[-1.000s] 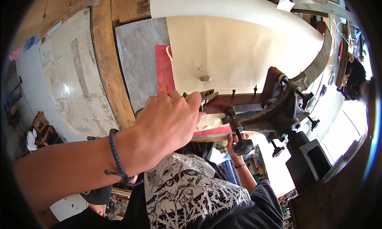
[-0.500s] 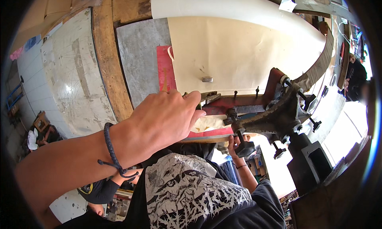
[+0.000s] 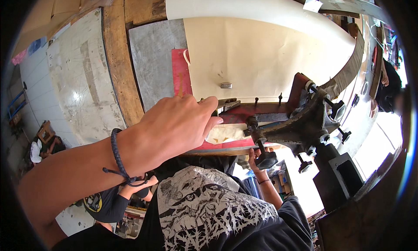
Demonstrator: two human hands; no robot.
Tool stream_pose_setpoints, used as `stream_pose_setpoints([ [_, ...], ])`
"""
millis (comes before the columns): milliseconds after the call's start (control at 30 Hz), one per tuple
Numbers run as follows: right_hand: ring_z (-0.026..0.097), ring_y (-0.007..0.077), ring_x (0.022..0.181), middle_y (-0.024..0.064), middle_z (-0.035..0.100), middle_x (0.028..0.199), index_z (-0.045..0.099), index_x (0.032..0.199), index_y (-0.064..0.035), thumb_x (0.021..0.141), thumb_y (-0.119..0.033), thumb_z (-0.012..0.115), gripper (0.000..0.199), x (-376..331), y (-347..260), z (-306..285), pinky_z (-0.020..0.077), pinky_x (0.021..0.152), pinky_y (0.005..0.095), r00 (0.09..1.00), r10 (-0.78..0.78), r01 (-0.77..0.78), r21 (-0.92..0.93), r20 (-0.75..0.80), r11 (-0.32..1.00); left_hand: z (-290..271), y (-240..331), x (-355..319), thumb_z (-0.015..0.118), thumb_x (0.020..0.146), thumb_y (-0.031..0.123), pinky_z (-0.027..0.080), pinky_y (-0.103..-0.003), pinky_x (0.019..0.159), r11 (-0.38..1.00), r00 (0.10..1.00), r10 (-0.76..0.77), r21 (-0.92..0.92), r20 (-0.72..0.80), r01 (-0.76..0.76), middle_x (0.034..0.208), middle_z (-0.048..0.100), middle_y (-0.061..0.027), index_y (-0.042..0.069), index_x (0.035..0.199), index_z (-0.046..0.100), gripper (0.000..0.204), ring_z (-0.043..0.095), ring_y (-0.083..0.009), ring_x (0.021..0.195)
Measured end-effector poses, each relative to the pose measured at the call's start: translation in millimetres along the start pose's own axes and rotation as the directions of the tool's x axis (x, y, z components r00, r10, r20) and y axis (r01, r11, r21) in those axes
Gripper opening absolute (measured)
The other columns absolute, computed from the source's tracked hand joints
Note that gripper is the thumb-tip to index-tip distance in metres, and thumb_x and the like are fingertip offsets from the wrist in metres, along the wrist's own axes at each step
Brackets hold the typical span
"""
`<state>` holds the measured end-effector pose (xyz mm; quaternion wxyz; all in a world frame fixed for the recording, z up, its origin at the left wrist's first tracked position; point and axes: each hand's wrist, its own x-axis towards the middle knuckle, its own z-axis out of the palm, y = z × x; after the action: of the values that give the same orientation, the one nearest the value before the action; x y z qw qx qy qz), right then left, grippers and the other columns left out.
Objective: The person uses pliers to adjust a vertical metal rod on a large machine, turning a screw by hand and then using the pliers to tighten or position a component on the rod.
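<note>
Two hands show: the left hand [image 3: 174, 125] is wrapped around one partly hidden tool [image 3: 229, 104], its metal nose pointing right, long axis nearly level, beside the red bar [image 3: 263, 109] with two bolts [image 3: 256, 101]. I cannot tell whether the right hand [image 3: 253, 162], behind one black knob [image 3: 267, 159], grips anything. Jagged pale print covers one dark shirt [image 3: 213, 207].

No readable text — jagged white print [image 3: 213, 209] on dark shirt [image 3: 283, 229] illegible

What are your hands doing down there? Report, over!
Left hand curled around a mostly hidden green thing. Right hand at the near edge of the table. Black knob partly blocks my view of it.
</note>
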<state>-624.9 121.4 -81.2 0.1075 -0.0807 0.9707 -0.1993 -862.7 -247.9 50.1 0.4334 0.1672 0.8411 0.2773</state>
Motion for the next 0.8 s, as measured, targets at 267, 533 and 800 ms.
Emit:
stream_pose_setpoints([
  [267,0.057,0.0236,0.069,0.0029,0.059,0.068,0.055,0.063,-0.0111,0.078,-0.017,0.076,0.026,-18.6,16.2,10.0,0.04,0.071,0.0375,0.998,0.058,-0.061,0.067,0.037,0.996,3.7,-19.2,4.0,0.062,0.097,0.032,0.052,-0.048,0.055,0.998,0.998,0.066,0.023,0.008,-0.066,0.067,0.061,-0.0205,0.0,0.1,0.055,0.033,0.066,-0.0421,0.064],
  [533,0.06,0.0237,0.072,0.0037,0.063,0.072,0.063,0.067,-0.0112,0.076,-0.016,0.077,0.017,-33.9,30.1,25.1,0.041,0.073,0.0372,0.992,0.115,-0.119,0.117,0.048,0.986,10.1,-41.0,10.2,0.064,0.095,0.03,0.05,-0.051,0.059,0.987,0.988,0.154,-0.044,0.027,-0.152,0.071,0.061,-0.019,0.001,0.096,0.053,0.031,0.063,-0.0442,0.068],
  [800,0.062,0.0266,0.08,0.0075,0.067,0.082,0.063,0.072,-0.0099,0.069,-0.019,0.076,0.016,-58.6,53.8,46.6,0.0423,0.077,0.0383,0.988,0.154,-0.149,0.145,-0.024,0.978,23.3,-67.4,26.6,0.06,0.097,0.037,0.054,-0.049,0.058,0.929,0.925,0.363,-0.036,-0.109,-0.368,0.071,0.062,-0.0186,0.003,0.101,0.056,0.035,0.067,-0.0413,0.068],
])
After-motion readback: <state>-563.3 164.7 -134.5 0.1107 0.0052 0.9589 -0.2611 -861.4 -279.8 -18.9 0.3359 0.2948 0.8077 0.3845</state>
